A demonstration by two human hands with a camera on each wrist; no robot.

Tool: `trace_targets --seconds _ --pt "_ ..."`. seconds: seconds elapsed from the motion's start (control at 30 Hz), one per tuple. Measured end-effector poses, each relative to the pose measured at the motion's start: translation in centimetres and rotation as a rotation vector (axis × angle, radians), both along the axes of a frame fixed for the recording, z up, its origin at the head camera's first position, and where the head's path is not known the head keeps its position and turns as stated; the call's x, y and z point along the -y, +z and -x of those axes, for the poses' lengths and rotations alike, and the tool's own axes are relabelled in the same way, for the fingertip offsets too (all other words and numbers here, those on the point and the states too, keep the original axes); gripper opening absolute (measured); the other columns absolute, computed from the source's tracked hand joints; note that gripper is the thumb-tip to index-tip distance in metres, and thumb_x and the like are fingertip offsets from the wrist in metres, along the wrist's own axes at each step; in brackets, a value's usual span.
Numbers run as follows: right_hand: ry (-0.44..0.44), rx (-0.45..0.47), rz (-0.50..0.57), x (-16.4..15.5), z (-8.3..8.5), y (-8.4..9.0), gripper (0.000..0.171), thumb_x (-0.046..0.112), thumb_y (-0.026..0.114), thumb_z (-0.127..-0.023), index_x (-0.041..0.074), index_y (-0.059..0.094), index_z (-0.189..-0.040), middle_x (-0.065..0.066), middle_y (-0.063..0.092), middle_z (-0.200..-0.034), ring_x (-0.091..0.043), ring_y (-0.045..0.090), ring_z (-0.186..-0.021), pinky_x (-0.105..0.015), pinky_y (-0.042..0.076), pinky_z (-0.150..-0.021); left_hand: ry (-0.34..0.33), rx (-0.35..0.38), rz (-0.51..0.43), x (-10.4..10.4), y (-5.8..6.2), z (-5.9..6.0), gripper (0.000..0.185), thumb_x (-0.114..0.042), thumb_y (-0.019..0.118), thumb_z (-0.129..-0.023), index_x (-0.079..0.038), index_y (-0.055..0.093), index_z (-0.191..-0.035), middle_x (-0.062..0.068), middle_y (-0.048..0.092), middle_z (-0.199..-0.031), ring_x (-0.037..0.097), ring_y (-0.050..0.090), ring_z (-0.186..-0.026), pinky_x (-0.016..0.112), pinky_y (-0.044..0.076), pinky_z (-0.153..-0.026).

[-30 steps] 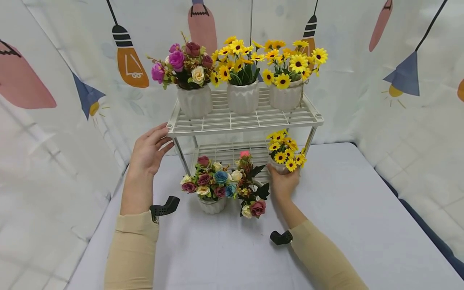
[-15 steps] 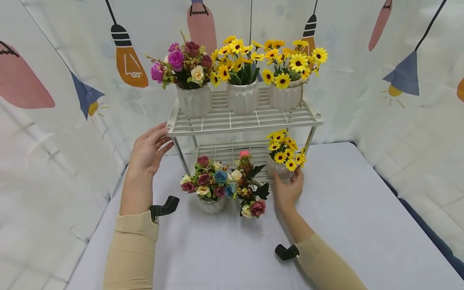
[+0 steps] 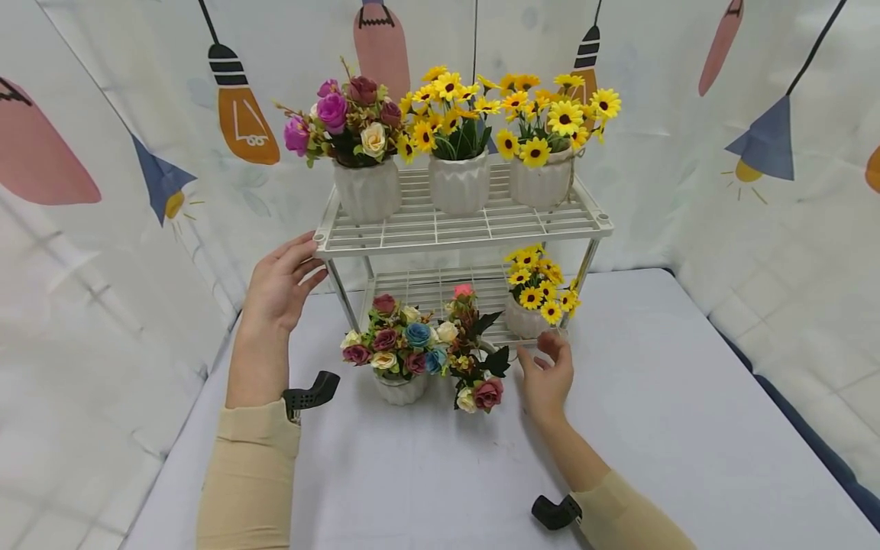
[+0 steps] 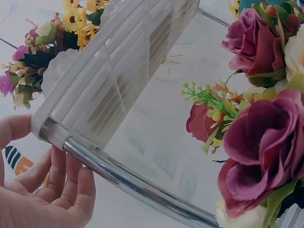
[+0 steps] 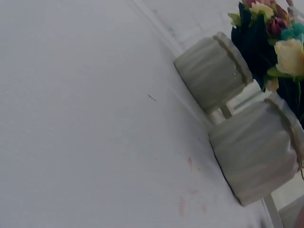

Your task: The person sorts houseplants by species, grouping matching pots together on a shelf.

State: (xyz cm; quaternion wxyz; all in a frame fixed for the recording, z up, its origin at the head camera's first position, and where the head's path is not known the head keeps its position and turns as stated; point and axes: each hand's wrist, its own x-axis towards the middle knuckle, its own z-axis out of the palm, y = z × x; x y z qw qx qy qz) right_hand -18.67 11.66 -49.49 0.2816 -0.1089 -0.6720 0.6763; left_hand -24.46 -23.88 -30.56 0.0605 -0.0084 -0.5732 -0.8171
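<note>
A white two-tier rack and two flower pots stand on the table.

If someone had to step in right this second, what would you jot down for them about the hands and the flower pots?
Left hand: fingers relaxed, steadying the top-left corner of the white rack.
Right hand: holds nothing, just in front of the small sunflower pot.
Done: that sunflower pot stands on the lower shelf, right side; three pots stand on the top shelf.
Left, as it seems: the mixed rose pot and the dark-leaved rose pot stand on the table in front of the rack; the lower shelf has room.
</note>
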Motion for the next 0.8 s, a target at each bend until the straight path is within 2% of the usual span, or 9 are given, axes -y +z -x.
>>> trace_targets --seconds 0.1,0.2,0.27,0.37,0.47,0.57,0.67,0.8 --pt "0.054 0.016 0.031 0.4 -1.2 1.3 0.042 -0.011 0.072 -0.088 -0.014 0.052 -0.126 -0.030 0.057 -0.126 -0.040 0.055 -0.119 -0.031 0.050 -0.089 0.003 0.000 -0.004 0.0 0.0 0.0 0.021 -0.017 0.072 -0.099 -0.009 0.072 -0.119 0.004 0.067 -0.116 0.019 0.059 -0.105 0.032 0.048 -0.093" --pt "0.106 0.059 0.047 0.7 -1.9 1.5 0.042 -0.015 0.066 -0.088 -0.016 0.049 -0.128 -0.031 0.054 -0.127 -0.041 0.053 -0.119 -0.021 0.050 -0.087 0.005 -0.001 -0.006 -0.1 0.0 0.0 0.020 -0.017 0.072 -0.099 -0.009 0.072 -0.118 0.005 0.066 -0.116 0.019 0.059 -0.105 0.032 0.048 -0.093" --pt "0.143 0.084 0.052 1.0 -2.3 1.4 0.043 -0.016 0.063 -0.088 -0.014 0.049 -0.129 -0.029 0.054 -0.128 -0.038 0.054 -0.119 -0.020 0.050 -0.087 0.002 -0.001 -0.010 0.0 0.0 0.0 0.021 -0.016 0.072 -0.099 -0.009 0.072 -0.118 0.004 0.067 -0.115 0.019 0.059 -0.105 0.031 0.048 -0.093" --pt "0.200 0.096 0.045 1.5 -2.5 0.5 0.045 -0.017 0.060 -0.087 -0.010 0.051 -0.130 -0.024 0.056 -0.129 -0.034 0.054 -0.120 -0.025 0.050 -0.092 0.001 -0.004 -0.011 0.0 0.1 -0.1 0.021 -0.016 0.072 -0.099 -0.009 0.071 -0.119 0.004 0.067 -0.114 0.018 0.059 -0.105 0.031 0.048 -0.093" --pt "0.254 0.076 0.046 1.7 -2.6 0.3 0.046 -0.018 0.058 -0.087 -0.009 0.052 -0.132 -0.023 0.056 -0.131 -0.033 0.053 -0.123 -0.040 0.049 -0.099 0.001 -0.004 -0.011 0.0 0.1 -0.2 0.022 -0.017 0.072 -0.099 -0.008 0.071 -0.120 0.004 0.067 -0.115 0.018 0.059 -0.105 0.031 0.048 -0.092" --pt "0.299 0.069 0.044 1.8 -2.6 0.1 0.046 -0.016 0.060 -0.089 -0.008 0.053 -0.134 -0.022 0.056 -0.132 -0.032 0.052 -0.125 -0.049 0.045 -0.106 0.005 -0.004 -0.003 0.0 0.0 -0.2 0.022 -0.017 0.071 -0.100 -0.009 0.071 -0.120 0.004 0.067 -0.115 0.018 0.059 -0.105 0.031 0.048 -0.092" --pt "0.336 0.085 0.028 1.6 -2.5 -0.1 0.047 -0.012 0.063 -0.091 -0.007 0.053 -0.136 -0.022 0.055 -0.131 -0.032 0.051 -0.127 -0.052 0.041 -0.110 0.006 -0.005 -0.003 0.0 0.0 -0.1 0.022 -0.017 0.071 -0.100 -0.009 0.071 -0.120 0.004 0.067 -0.116 0.018 0.059 -0.105 0.031 0.048 -0.092" --pt "0.403 0.106 0.016 1.3 -2.4 -0.5 0.047 -0.009 0.066 -0.092 -0.006 0.053 -0.137 -0.019 0.056 -0.132 -0.028 0.051 -0.128 -0.051 0.038 -0.113 0.001 -0.004 -0.013 0.0 -0.1 0.0 0.024 -0.017 0.073 -0.099 -0.008 0.071 -0.121 0.005 0.066 -0.117 0.019 0.059 -0.105 0.031 0.048 -0.093"
